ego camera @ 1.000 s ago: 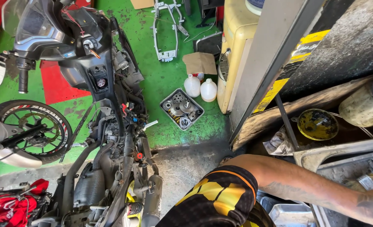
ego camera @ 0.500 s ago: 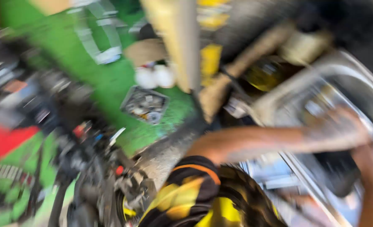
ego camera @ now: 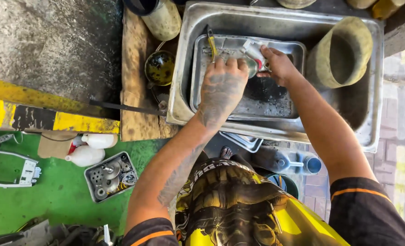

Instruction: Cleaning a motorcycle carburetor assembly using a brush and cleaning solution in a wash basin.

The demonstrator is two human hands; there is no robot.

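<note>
Hands at the wash tray: your left hand and right hand together grip a small metal part over the shallow steel tray, where greasy fingers could let it slip.

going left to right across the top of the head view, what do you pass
grimy bottle → round yellow-stained bowl → left hand → right hand → tan cylinder container
</note>
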